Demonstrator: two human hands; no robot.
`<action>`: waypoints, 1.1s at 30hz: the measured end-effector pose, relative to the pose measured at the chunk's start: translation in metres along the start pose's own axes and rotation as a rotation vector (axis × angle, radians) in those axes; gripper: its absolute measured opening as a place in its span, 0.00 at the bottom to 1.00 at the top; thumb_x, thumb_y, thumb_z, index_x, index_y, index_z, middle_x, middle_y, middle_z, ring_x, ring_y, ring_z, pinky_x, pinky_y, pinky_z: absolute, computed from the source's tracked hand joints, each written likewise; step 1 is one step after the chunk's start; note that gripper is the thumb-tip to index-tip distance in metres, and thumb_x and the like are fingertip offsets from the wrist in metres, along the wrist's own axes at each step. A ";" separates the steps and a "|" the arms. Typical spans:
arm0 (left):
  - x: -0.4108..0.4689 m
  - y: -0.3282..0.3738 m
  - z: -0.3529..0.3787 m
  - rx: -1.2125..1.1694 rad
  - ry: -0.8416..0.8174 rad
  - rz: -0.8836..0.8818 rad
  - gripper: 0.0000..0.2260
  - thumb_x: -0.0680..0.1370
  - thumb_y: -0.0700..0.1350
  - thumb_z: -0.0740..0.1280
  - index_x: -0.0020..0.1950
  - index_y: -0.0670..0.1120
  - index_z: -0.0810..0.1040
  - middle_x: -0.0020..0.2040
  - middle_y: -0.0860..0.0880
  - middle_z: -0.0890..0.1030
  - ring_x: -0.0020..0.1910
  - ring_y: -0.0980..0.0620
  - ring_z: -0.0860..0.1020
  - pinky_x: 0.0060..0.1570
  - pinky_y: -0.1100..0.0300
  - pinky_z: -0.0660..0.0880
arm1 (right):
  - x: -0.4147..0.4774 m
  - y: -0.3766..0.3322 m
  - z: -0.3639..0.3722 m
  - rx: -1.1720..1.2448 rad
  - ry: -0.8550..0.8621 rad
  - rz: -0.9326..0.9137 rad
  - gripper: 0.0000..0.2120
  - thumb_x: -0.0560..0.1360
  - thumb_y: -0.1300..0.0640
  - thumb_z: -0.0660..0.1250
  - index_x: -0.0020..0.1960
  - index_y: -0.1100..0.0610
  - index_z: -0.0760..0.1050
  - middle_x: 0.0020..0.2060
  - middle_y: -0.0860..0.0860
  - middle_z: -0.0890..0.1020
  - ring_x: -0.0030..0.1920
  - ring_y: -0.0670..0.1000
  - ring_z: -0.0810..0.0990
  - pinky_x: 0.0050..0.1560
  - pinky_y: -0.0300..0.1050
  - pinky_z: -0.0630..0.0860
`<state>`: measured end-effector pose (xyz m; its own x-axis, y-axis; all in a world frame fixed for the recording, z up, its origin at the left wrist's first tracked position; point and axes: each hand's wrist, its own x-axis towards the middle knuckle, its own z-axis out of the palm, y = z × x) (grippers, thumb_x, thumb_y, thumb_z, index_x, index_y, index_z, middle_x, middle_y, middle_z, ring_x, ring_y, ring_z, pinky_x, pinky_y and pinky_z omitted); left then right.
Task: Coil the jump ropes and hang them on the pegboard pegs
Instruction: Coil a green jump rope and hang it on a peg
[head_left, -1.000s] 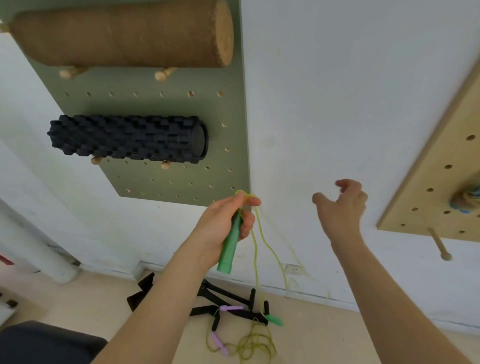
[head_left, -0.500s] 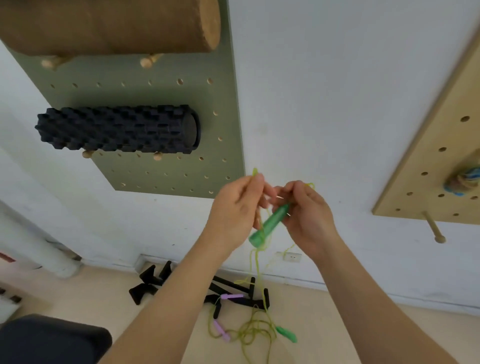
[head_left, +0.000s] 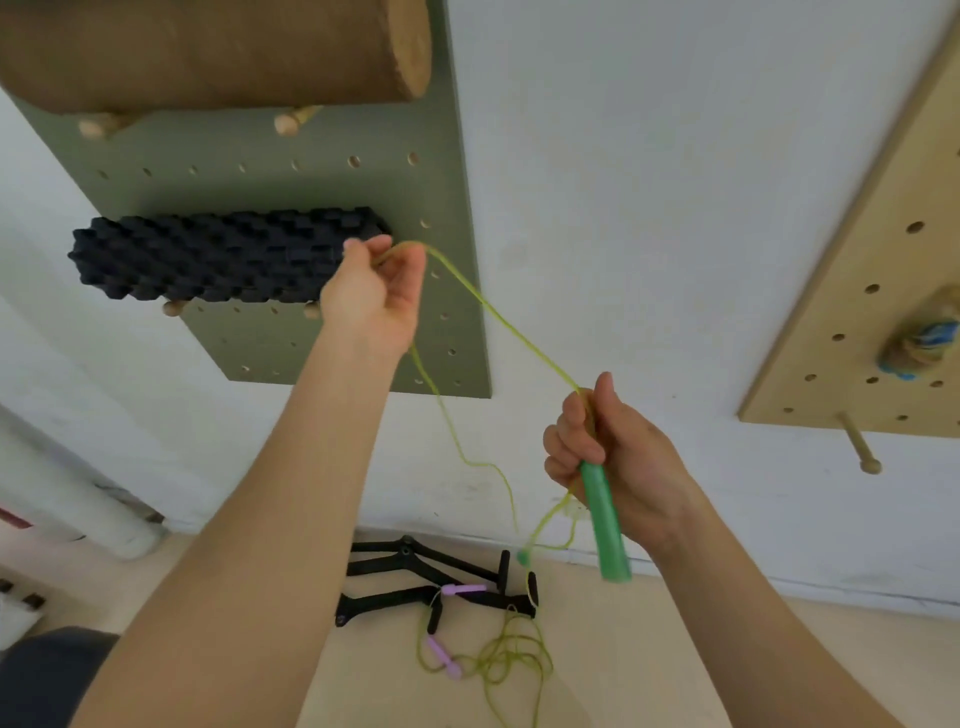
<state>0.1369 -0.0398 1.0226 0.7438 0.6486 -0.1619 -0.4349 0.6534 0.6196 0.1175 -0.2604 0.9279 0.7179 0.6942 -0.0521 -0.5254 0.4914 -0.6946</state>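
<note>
My right hand (head_left: 613, 462) grips the green handle (head_left: 605, 525) of a yellow-green jump rope (head_left: 498, 317), the handle pointing down. My left hand (head_left: 371, 296) is raised in front of the green pegboard (head_left: 457, 208) and pinches the cord, which runs taut between both hands. More cord hangs down to a tangle on the floor (head_left: 506, 660). A second green handle (head_left: 522, 557) dangles low. Two purple handles (head_left: 462, 590) of another rope lie on the floor. A bare wooden peg (head_left: 860, 444) sticks out of the tan pegboard (head_left: 852, 332) at right.
A cork roller (head_left: 218, 47) and a black foam roller (head_left: 218, 260) rest on pegs of the green pegboard. A coiled blue and tan rope (head_left: 922, 340) hangs on the tan pegboard. A black folding frame (head_left: 415, 577) lies on the floor by the wall.
The green handle has passed from my left hand to my right. My hands moved apart: the left rose up and left along the cord, the right dropped down and right.
</note>
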 end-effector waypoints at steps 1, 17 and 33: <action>0.005 -0.002 -0.007 0.021 0.030 -0.010 0.15 0.83 0.46 0.59 0.45 0.35 0.75 0.37 0.39 0.79 0.33 0.47 0.81 0.31 0.58 0.79 | 0.000 -0.003 0.002 0.014 0.039 -0.014 0.19 0.78 0.46 0.57 0.34 0.55 0.73 0.23 0.48 0.65 0.28 0.48 0.65 0.30 0.37 0.66; -0.168 -0.107 -0.087 0.936 -0.708 -0.465 0.14 0.83 0.47 0.57 0.44 0.47 0.79 0.28 0.50 0.70 0.27 0.53 0.70 0.30 0.60 0.73 | 0.042 -0.056 -0.008 -0.334 0.645 -0.264 0.14 0.82 0.50 0.54 0.55 0.52 0.77 0.39 0.52 0.81 0.45 0.51 0.81 0.53 0.50 0.76; -0.103 -0.089 -0.021 0.638 -0.410 -0.244 0.13 0.83 0.45 0.57 0.48 0.47 0.81 0.34 0.51 0.70 0.30 0.56 0.71 0.32 0.61 0.69 | -0.015 -0.018 0.023 -0.490 0.163 0.245 0.19 0.79 0.43 0.61 0.60 0.56 0.72 0.41 0.55 0.79 0.33 0.54 0.79 0.33 0.47 0.78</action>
<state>0.0883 -0.1565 0.9679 0.9620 0.2395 -0.1309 0.0466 0.3286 0.9433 0.1055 -0.2680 0.9580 0.6834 0.6480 -0.3364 -0.4402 -0.0018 -0.8979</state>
